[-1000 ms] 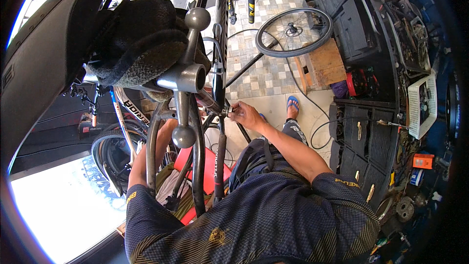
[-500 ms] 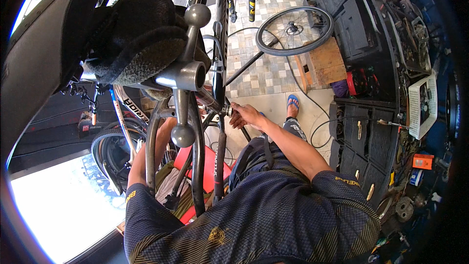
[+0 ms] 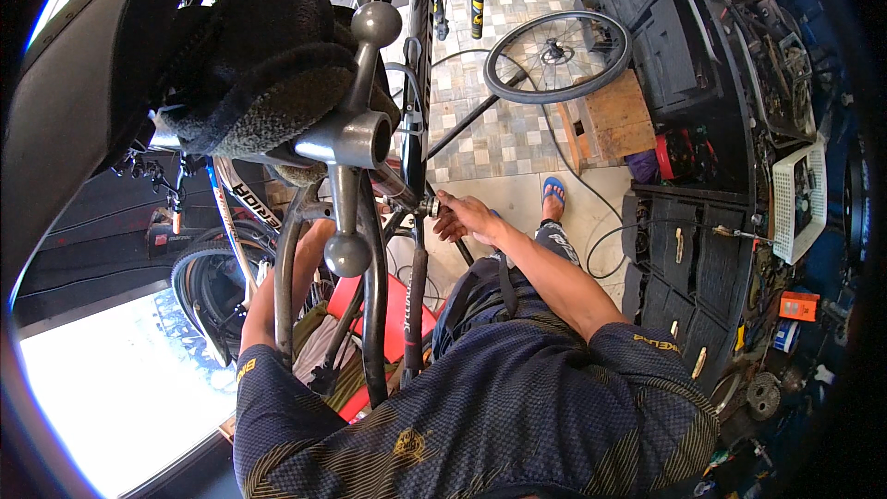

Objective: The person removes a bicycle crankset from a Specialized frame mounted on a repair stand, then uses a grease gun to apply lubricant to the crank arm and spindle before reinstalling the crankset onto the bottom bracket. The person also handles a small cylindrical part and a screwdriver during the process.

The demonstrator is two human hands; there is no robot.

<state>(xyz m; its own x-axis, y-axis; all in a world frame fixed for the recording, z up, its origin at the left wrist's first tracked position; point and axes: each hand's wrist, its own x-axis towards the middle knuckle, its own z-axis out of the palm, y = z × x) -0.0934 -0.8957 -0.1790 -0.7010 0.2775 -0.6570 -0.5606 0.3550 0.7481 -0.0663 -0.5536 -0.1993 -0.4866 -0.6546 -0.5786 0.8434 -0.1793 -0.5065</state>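
A grey steel tool (image 3: 365, 139) with a ball-ended cross handle stands in front of a dark cloth bundle (image 3: 263, 65), beside a black bike frame (image 3: 374, 314). A metal shaft (image 3: 393, 183) runs from below the handle to a silver fitting (image 3: 429, 207). My right hand (image 3: 467, 217) pinches at this fitting with thumb and index finger, its other fingers loosely curled below. My left hand (image 3: 319, 233) reaches in behind the frame tubes on the left; its fingers are hidden.
A loose wheel (image 3: 554, 57) lies over a wooden box (image 3: 610, 120). Black cabinets (image 3: 684, 286) and a white basket (image 3: 798, 203) line the right. Bikes (image 3: 249, 222) crowd the left, a red padded object (image 3: 407, 314) sits below the frame, and a black hose (image 3: 591, 180) crosses the floor.
My right hand's lower fingers have uncurled somewhat below the fitting since a second ago, while thumb and index stay at it. The tool handle appears slightly higher in the picture.
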